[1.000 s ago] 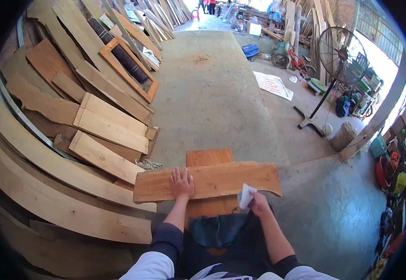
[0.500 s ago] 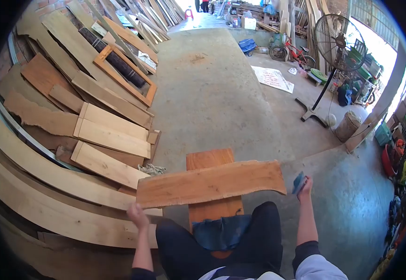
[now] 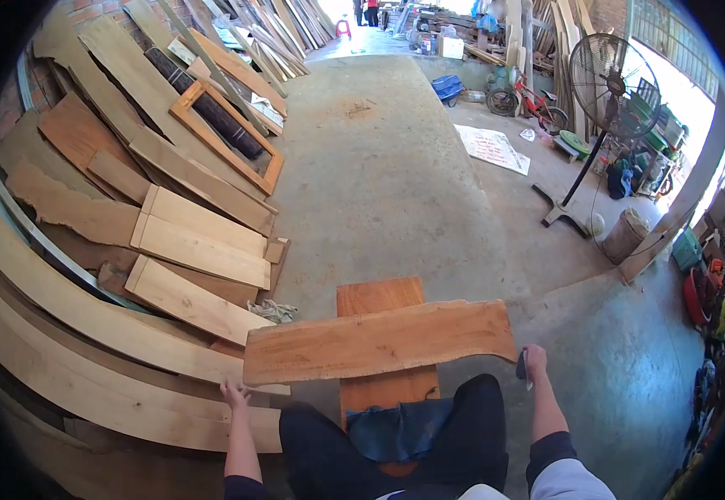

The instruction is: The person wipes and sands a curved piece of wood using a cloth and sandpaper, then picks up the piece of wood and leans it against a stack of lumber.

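Note:
A long reddish board (image 3: 383,340) with one wavy edge lies crosswise on a wooden bench plank (image 3: 379,297), between my hands. My left hand (image 3: 235,392) is just below the board's left end, its fingers apart and nothing in it. Beyond the board's right end, my right hand (image 3: 534,360) grips a small dark pad with a pale side (image 3: 524,367). A dark blue cloth (image 3: 400,429) is draped over the bench between my knees.
Boards (image 3: 204,229) lean along the left wall, with a wooden frame (image 3: 266,177) among them. A standing fan (image 3: 600,158), a white sign (image 3: 493,148) and a red bicycle (image 3: 537,104) are at right. Far off, a person (image 3: 371,12) stands.
My left hand has come off the board's face to beyond its left end. The right hand, still with the pad, has moved right, then slightly down. The board has shifted slightly right.

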The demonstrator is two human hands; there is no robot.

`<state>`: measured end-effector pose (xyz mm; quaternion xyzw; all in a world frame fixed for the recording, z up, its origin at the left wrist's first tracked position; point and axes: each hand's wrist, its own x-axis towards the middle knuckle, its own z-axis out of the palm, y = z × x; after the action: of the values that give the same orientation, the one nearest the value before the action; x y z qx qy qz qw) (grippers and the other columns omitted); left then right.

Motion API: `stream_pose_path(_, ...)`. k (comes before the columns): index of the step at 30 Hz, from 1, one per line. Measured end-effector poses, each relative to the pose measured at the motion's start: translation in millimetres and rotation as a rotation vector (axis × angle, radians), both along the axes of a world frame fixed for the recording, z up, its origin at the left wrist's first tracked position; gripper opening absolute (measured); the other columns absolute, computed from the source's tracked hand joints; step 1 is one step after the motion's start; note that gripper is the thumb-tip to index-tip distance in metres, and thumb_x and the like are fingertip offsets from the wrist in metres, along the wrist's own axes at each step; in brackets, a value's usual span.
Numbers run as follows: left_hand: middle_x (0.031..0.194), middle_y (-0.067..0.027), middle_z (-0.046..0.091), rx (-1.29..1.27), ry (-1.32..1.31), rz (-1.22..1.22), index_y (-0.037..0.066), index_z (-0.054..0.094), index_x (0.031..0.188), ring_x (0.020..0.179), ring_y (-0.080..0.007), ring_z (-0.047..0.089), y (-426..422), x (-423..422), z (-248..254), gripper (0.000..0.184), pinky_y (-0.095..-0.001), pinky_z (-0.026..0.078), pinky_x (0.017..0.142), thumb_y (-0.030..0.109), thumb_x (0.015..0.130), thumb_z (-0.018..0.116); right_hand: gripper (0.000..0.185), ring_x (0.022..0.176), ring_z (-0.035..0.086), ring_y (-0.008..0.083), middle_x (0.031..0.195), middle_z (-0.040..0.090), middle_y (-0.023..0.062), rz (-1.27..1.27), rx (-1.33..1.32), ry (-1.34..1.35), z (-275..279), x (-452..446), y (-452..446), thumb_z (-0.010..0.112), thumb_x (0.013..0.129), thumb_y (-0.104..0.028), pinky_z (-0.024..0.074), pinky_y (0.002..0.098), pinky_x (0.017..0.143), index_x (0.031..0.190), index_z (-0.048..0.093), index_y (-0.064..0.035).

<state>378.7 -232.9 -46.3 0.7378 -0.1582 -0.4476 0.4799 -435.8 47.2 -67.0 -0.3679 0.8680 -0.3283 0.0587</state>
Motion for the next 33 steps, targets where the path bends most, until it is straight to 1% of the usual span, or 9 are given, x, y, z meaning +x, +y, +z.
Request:
stream_pose_path(1,0.136,-0.0131,0.055,-0.016,0.041,-0.02,0.012,0.046,0.143,0.11,-0.0273,0.061,-4.1,-4.2,-2.9,0.061,-0.0459,0.053,0.085,0.054,0.099,0.051,0.035,0.076,0.07,0.0276,0.08,0.069,0.0132,0.037,-0.011,0.014,1.6,1.5,-2.8,0.052,0.089,-0.029,0.0549,0.0442,0.07,0.104,0.073,-0.0057)
stream_pose_path(4,0.133,-0.0111,0.057,-0.049,0.086,-0.173,0.015,0.049,0.142,0.109,-0.0265,0.061,-15.5,-11.5,-19.1,0.06,-0.0471,0.053,0.083,0.056,0.098,0.052,0.041,0.072,0.069,0.0279,0.082,0.069,0.0145,-0.171,-0.177,-0.891,54.0,24.4,-14.8,0.048,0.09,-0.027,0.0545,0.0432,0.065,0.115,0.07,-0.0032)
stream_pose_path(7,0.125,-0.0101,0.061,-0.072,0.08,-0.246,0.014,0.053,0.138,0.104,-0.0262,0.064,-15.1,-27.7,-4.7,0.06,-0.0452,0.055,0.08,0.058,0.097,0.054,0.043,0.063,0.064,0.0249,0.075,0.064,0.0103,-0.138,-0.264,-1.174,57.1,20.6,-26.2,0.047,0.089,-0.026,0.0521,0.0396,0.058,0.117,0.066,0.0013)
stream_pose_path(14,0.109,-0.0107,0.067,-0.032,0.014,-0.449,0.004,0.058,0.131,0.084,-0.0272,0.071,-5.2,-40.7,26.5,0.071,-0.0409,0.058,0.065,0.064,0.092,0.06,0.037,0.053,0.057,0.0198,0.075,0.066,0.0089,-0.071,0.062,-0.964,67.8,20.7,-23.6,0.058,0.092,-0.031,0.0473,0.0339,0.053,0.099,0.071,0.0027)
stream_pose_path(19,0.116,-0.0109,0.067,-0.029,-0.042,-0.443,0.005,0.058,0.134,0.097,-0.0268,0.069,1.1,-44.2,33.7,0.078,-0.0414,0.056,0.074,0.068,0.089,0.061,0.038,0.056,0.059,0.0198,0.075,0.067,0.0098,-0.084,0.259,-0.874,81.5,44.1,-17.7,0.069,0.088,-0.032,0.0487,0.035,0.053,0.102,0.071,0.0035)
stream_pose_path(22,0.108,-0.0083,0.068,-0.063,-0.044,-0.433,0.008,0.059,0.13,0.097,-0.023,0.068,-0.6,-46.8,28.1,0.078,-0.0401,0.053,0.077,0.073,0.087,0.061,0.035,0.057,0.058,0.0199,0.08,0.069,0.0111,-0.074,-0.041,-1.074,48.3,39.0,-17.1,0.07,0.088,-0.03,0.0479,0.0359,0.054,0.1,0.072,0.0026)
stream_pose_path(27,0.098,-0.0041,0.066,0.04,0.017,-0.46,0.012,0.063,0.118,0.083,-0.0167,0.062,-6.3,-34.7,24.5,0.072,-0.0332,0.046,0.067,0.075,0.085,0.063,0.036,0.058,0.056,0.019,0.08,0.069,0.0103,-0.01,0.048,-0.983,39.9,27.4,-13.0,0.07,0.089,-0.032,0.0479,0.0363,0.055,0.101,0.072,0.0017)
stream_pose_path(31,0.086,-0.0031,0.066,0.095,-0.09,-0.573,0.013,0.067,0.109,0.069,-0.0164,0.06,-22.9,-24.5,68.6,0.062,-0.0311,0.044,0.061,0.071,0.087,0.064,0.041,0.057,0.055,0.0192,0.079,0.069,0.0108,-0.01,-0.053,-0.812,101.7,29.5,-33.4,0.066,0.093,-0.038,0.0471,0.0367,0.053,0.102,0.07,0.0022)
stream_pose_path(33,0.078,-0.0046,0.066,0.166,-0.133,-0.617,0.011,0.067,0.102,0.063,-0.0173,0.062,-9.9,-12.8,84.5,0.059,-0.0299,0.043,0.055,0.068,0.087,0.066,0.043,0.057,0.058,0.0199,0.08,0.071,0.0131,0.05,0.107,-0.805,139.3,22.6,-33.1,0.064,0.095,-0.039,0.0487,0.0367,0.052,0.102,0.069,0.0026)
